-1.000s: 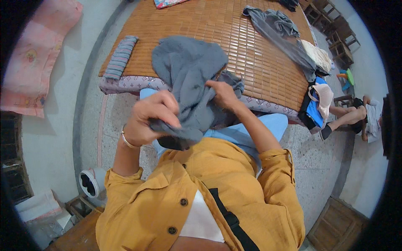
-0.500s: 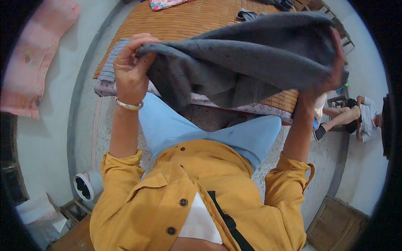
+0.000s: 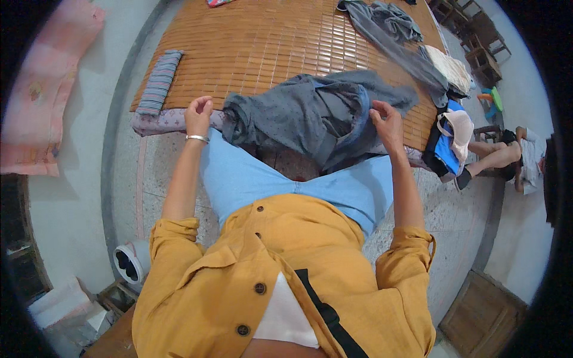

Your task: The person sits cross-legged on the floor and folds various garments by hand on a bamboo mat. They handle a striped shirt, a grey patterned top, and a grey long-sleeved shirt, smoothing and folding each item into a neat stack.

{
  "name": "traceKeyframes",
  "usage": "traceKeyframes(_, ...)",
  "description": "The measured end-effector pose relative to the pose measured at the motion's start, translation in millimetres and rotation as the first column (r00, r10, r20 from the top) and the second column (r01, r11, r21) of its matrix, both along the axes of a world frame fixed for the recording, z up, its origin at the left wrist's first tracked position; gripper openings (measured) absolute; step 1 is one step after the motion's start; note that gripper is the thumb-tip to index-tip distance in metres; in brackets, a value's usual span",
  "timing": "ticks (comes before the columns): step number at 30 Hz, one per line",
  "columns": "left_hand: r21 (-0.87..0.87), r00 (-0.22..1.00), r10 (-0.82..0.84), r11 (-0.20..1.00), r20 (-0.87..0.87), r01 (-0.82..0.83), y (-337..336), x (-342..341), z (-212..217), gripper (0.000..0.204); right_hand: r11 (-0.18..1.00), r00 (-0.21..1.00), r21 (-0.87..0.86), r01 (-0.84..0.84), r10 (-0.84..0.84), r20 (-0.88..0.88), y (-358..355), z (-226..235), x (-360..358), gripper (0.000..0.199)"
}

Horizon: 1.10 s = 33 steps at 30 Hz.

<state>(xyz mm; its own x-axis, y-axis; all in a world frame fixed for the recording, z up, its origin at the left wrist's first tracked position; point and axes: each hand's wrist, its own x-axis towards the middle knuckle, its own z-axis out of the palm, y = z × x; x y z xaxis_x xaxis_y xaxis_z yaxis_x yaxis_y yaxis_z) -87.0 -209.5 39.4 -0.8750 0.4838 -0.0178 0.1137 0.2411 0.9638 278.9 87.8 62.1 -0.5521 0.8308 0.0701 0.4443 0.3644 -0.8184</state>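
Observation:
A crumpled grey garment (image 3: pixel 298 113) lies spread on the near edge of a bamboo mat (image 3: pixel 262 48) covering a bed. My left hand (image 3: pixel 199 115), with a bracelet on its wrist, hovers just left of the garment's corner. Its fingers are curled and nothing shows in them. My right hand (image 3: pixel 388 124) rests on the garment's right side, its fingers pinching the cloth near a blue-lined fold. I wear a mustard jacket and light blue trousers.
A folded striped cloth (image 3: pixel 158 83) lies at the mat's left edge. More grey clothes (image 3: pixel 388 24) and a cream cloth (image 3: pixel 449 67) sit at the far right, with a clothes pile (image 3: pixel 447 140) at the corner. A person (image 3: pixel 507 152) sits on the floor at right. A white fan (image 3: pixel 128 262) stands at lower left.
The grey garment, bunched in both hands and then held up stretched wide, now lies on the mat. Both hands have come down to the bed's edge.

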Motion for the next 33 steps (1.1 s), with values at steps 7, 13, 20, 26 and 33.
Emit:
traceKeyframes(7,-0.042,0.892,-0.411,0.911,-0.187,0.41,58.1,87.6,17.7,0.021,0.836,0.986,0.531,0.136,-0.167,0.01,-15.2,-8.3,-18.4,0.052)
traceKeyframes(13,-0.284,0.49,-0.853,0.522,-0.182,0.804,97.9,180.8,11.7,0.044,0.909,0.958,0.418,0.001,-0.12,0.26,-29.9,-0.2,-34.9,0.03)
traceKeyframes(20,-0.672,0.414,-0.902,0.384,-0.124,0.633,112.0,207.7,-6.7,0.046,0.912,0.997,0.406,0.058,-0.074,0.023,-52.7,25.9,-30.4,0.03)
traceKeyframes(26,-0.349,0.566,-0.798,0.6,-0.206,0.72,83.2,163.1,32.7,0.03,0.983,0.973,0.051,0.179,-0.169,-0.158,-37.8,26.3,-10.7,0.042)
traceKeyframes(33,0.591,0.838,-0.334,0.807,0.432,0.016,48.4,127.4,62.8,0.031,0.891,0.963,-0.454,-0.008,-0.115,-0.243,-69.7,60.3,-17.5,0.066)
